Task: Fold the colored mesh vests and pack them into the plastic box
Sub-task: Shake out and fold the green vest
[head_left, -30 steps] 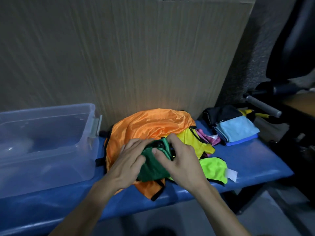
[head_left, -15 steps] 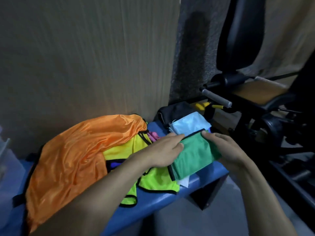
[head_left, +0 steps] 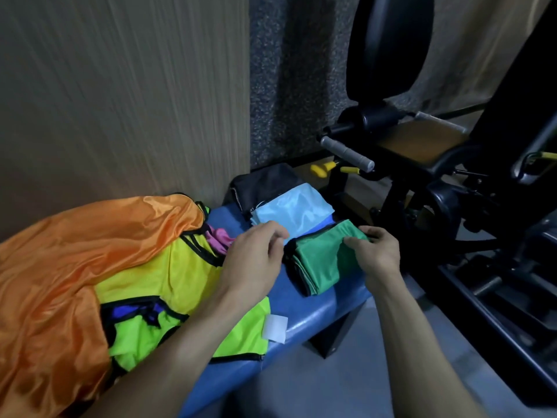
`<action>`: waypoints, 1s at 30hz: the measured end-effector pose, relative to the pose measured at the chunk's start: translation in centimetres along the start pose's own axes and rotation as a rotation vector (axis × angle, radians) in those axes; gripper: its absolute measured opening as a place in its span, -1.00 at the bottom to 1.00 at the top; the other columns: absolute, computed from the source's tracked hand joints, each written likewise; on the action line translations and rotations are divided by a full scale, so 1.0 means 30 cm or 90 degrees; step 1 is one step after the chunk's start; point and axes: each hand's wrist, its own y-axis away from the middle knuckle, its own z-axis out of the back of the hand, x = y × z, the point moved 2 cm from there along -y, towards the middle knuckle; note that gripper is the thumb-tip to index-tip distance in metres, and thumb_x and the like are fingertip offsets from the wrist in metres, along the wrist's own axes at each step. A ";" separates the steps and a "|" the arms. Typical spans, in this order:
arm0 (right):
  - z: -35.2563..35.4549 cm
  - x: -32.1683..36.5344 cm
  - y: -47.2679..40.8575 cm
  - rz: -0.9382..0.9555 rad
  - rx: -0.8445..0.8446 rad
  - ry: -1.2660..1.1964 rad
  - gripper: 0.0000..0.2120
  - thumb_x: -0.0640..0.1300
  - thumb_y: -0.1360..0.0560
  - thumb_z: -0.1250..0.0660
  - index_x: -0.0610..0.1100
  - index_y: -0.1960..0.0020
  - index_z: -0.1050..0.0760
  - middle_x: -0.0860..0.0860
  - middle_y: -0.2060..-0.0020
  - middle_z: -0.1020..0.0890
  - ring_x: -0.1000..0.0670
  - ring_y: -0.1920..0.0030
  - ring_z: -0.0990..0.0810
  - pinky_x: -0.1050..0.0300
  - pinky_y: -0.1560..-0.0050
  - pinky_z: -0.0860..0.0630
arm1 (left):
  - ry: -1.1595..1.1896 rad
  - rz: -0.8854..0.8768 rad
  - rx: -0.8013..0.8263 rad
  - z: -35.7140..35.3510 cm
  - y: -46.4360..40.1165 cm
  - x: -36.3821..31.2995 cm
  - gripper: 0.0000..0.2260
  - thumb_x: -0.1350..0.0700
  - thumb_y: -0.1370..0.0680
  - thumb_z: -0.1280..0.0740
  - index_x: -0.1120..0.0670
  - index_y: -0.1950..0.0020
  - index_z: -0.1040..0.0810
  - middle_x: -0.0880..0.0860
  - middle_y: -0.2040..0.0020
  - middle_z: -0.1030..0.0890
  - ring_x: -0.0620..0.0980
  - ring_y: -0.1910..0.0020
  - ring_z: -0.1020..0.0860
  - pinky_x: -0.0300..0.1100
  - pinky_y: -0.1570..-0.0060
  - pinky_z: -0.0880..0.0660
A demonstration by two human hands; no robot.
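**Spotter:** Your right hand [head_left: 375, 254] has its fingers curled over the right end of the folded green vest [head_left: 319, 260], thumb and fingertips pinching the edge where it lies on the blue bench [head_left: 304, 300]. Your left hand [head_left: 256, 260] holds nothing; its fingers are loosely bent just beside the vest's left, black-trimmed edge, and I can't tell whether they touch it.

**Operator:** Where does the vest lie from me?

**Spotter:** It's flat on the bench near the right end, just in front of the folded light blue vest [head_left: 294, 211], which has a folded black vest [head_left: 265, 184] behind it. Its long axis runs from the far right, under your right hand, toward the near left. Your right hand is already on it; your left is the nearer one to the loose heap.

**Operator:** And the rest?

**Spotter:** To your left the unfolded ones are piled up: the orange vest [head_left: 75, 267] on top, a yellow vest [head_left: 177, 267] and a lime vest [head_left: 187, 333] spread toward the bench's front edge, a bit of pink vest [head_left: 218, 238] showing between. The plastic box isn't in view, so I'd judge packing hasn't started and the heap to your left comes next.
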 end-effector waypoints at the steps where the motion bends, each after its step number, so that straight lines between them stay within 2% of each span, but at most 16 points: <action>1: -0.003 0.006 0.001 0.008 -0.010 0.015 -0.73 -0.20 -0.40 -0.57 0.00 -0.01 -0.57 -0.05 0.01 -0.66 -0.11 0.02 -0.68 -0.10 -0.09 -0.65 | 0.002 0.019 0.025 -0.003 0.020 0.000 -0.90 0.15 -0.63 -0.32 0.00 -0.08 -0.61 -0.12 0.12 -0.67 -0.14 0.14 -0.61 -0.09 0.07 -0.55; 3: -0.007 0.015 0.002 0.022 -0.029 0.054 -0.76 -0.19 -0.44 -0.53 -0.02 -0.05 -0.57 -0.04 0.01 -0.65 -0.10 0.01 -0.65 -0.04 -0.06 -0.64 | -0.019 0.037 0.112 -0.037 0.060 -0.007 -0.96 0.08 -0.63 -0.34 -0.02 -0.06 -0.57 -0.13 0.23 -0.66 -0.15 0.24 -0.58 -0.06 0.14 -0.54; 6: -0.024 0.029 0.019 0.060 -0.033 0.114 -0.71 -0.15 -0.49 -0.47 -0.08 -0.20 -0.55 -0.02 0.02 -0.61 -0.07 0.01 -0.62 0.00 0.00 -0.59 | -0.018 0.043 0.184 -0.093 0.105 -0.016 -0.88 0.03 -0.62 -0.37 -0.03 -0.13 -0.53 -0.17 0.13 -0.68 -0.13 0.15 -0.61 -0.07 0.06 -0.55; 8: -0.041 0.033 0.035 0.109 -0.019 0.192 -0.59 -0.05 -0.51 -0.44 -0.10 -0.32 -0.48 -0.08 -0.18 -0.53 -0.13 -0.12 -0.57 -0.08 -0.13 -0.57 | -0.039 0.035 0.177 -0.112 0.113 -0.022 -0.82 0.01 -0.60 -0.40 -0.05 -0.15 -0.47 -0.17 0.07 -0.67 -0.14 0.13 -0.60 -0.10 0.06 -0.56; 10: -0.051 0.033 0.050 0.130 0.006 0.287 -0.48 0.05 -0.54 -0.41 -0.08 -0.43 -0.39 -0.10 -0.40 -0.34 -0.22 -0.32 -0.42 -0.19 -0.33 -0.45 | -0.063 0.022 0.161 -0.119 0.116 -0.028 -0.77 -0.02 -0.58 -0.42 -0.08 -0.13 -0.41 -0.16 0.07 -0.64 -0.12 0.14 -0.59 -0.10 0.10 -0.55; 14: -0.044 0.047 0.091 0.124 0.058 0.391 -0.31 0.17 -0.56 -0.36 -0.05 -0.57 -0.22 -0.10 -0.56 -0.14 -0.28 -0.49 -0.22 -0.25 -0.45 -0.29 | -0.119 -0.023 0.143 -0.124 0.116 -0.049 -0.76 -0.05 -0.59 -0.39 -0.07 -0.11 -0.36 -0.14 0.02 -0.54 -0.05 0.04 -0.55 -0.13 0.13 -0.45; 16: -0.010 0.078 0.132 0.166 0.009 0.477 -0.30 0.23 -0.52 -0.38 -0.07 -0.51 -0.27 -0.11 -0.50 -0.22 -0.27 -0.43 -0.28 -0.25 -0.38 -0.34 | -0.152 -0.089 0.131 -0.116 0.110 -0.055 -0.77 -0.05 -0.59 -0.37 -0.07 -0.12 -0.36 -0.14 -0.03 -0.47 -0.04 -0.06 -0.49 -0.14 0.12 -0.43; 18: 0.038 0.107 0.184 0.212 -0.003 0.545 -0.46 0.28 -0.45 -0.42 -0.06 -0.24 -0.47 -0.08 -0.24 -0.48 -0.18 -0.22 -0.49 -0.12 -0.15 -0.49 | -0.187 -0.195 0.121 -0.103 0.091 -0.056 -0.74 -0.02 -0.56 -0.39 -0.06 -0.16 -0.38 -0.12 -0.10 -0.40 -0.03 -0.15 -0.40 -0.14 0.01 -0.45; 20: 0.063 0.104 0.249 0.174 0.132 0.588 -0.58 0.30 -0.37 -0.47 -0.03 0.06 -0.55 -0.01 0.11 -0.61 -0.06 0.10 -0.60 0.07 0.15 -0.51 | -0.214 -0.285 0.143 -0.094 0.064 -0.046 -0.63 0.00 -0.52 -0.44 -0.06 -0.28 -0.42 -0.09 -0.25 -0.38 0.01 -0.26 -0.33 -0.08 -0.22 -0.43; 21: 0.062 0.091 0.284 0.145 0.205 0.627 -0.58 0.29 -0.35 -0.49 -0.05 0.11 -0.56 0.00 0.21 -0.61 -0.03 0.19 -0.59 0.11 0.24 -0.47 | -0.227 -0.324 0.165 -0.092 0.047 -0.041 -0.56 0.00 -0.52 -0.46 -0.08 -0.36 -0.42 -0.08 -0.35 -0.35 0.01 -0.35 -0.28 -0.08 -0.33 -0.36; 23: 0.049 0.064 0.333 0.136 0.255 0.696 -0.54 0.29 -0.36 -0.49 -0.06 0.03 -0.53 0.00 0.17 -0.61 -0.06 0.12 -0.61 0.12 0.25 -0.43 | -0.251 -0.377 0.210 -0.096 0.013 -0.038 -0.47 -0.02 -0.51 -0.48 -0.10 -0.45 -0.40 -0.08 -0.47 -0.29 0.00 -0.48 -0.17 -0.06 -0.44 -0.20; 25: 0.034 0.058 0.358 0.172 0.187 0.706 -0.49 0.32 -0.40 -0.44 -0.06 -0.09 -0.47 0.00 0.02 -0.60 -0.11 -0.06 -0.61 0.09 0.12 -0.47 | -0.269 -0.409 0.233 -0.108 -0.018 -0.037 -0.47 -0.02 -0.49 -0.49 -0.10 -0.43 -0.44 -0.08 -0.45 -0.34 -0.01 -0.48 -0.20 -0.05 -0.48 -0.20; 27: 0.017 0.052 0.369 0.207 0.140 0.711 -0.50 0.31 -0.46 -0.39 -0.08 -0.13 -0.44 -0.05 -0.05 -0.60 -0.18 -0.13 -0.59 0.04 0.03 -0.48 | -0.285 -0.427 0.252 -0.119 -0.038 -0.039 -0.55 0.02 -0.47 -0.49 -0.07 -0.33 -0.50 -0.09 -0.31 -0.43 -0.02 -0.38 -0.31 -0.04 -0.41 -0.28; 30: -0.013 0.027 0.369 0.252 0.128 0.723 -0.62 0.19 -0.53 -0.33 -0.10 -0.08 -0.37 -0.10 -0.04 -0.60 -0.25 -0.10 -0.58 0.01 0.11 -0.41 | -0.297 -0.426 0.256 -0.124 -0.056 -0.041 -0.68 0.08 -0.48 -0.45 -0.03 -0.22 -0.54 -0.06 -0.15 -0.49 0.02 -0.19 -0.43 -0.03 -0.25 -0.37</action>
